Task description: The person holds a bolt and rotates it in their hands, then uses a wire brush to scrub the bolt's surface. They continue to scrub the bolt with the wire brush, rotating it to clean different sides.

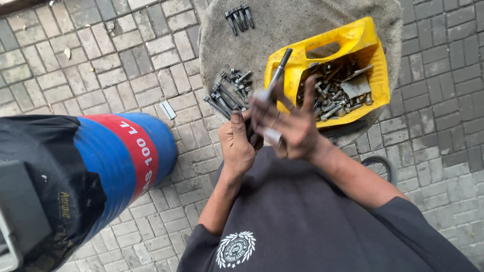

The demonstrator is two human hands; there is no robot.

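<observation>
Near the middle of the head view, a long threaded bolt (275,80) is gripped at its lower end by the closed left hand (237,143), its shaft tilted up and to the right, while the right hand (295,126) is spread open beside it with fingers blurred (whether it touches the bolt cannot be told). Just beyond, a yellow plastic container (375,60) filled with bolts and nuts is seen on a round grey mat (282,22), with loose bolts (227,93) laid to its left, and a blue drum (121,156) is seen at the left on the paving.
</observation>
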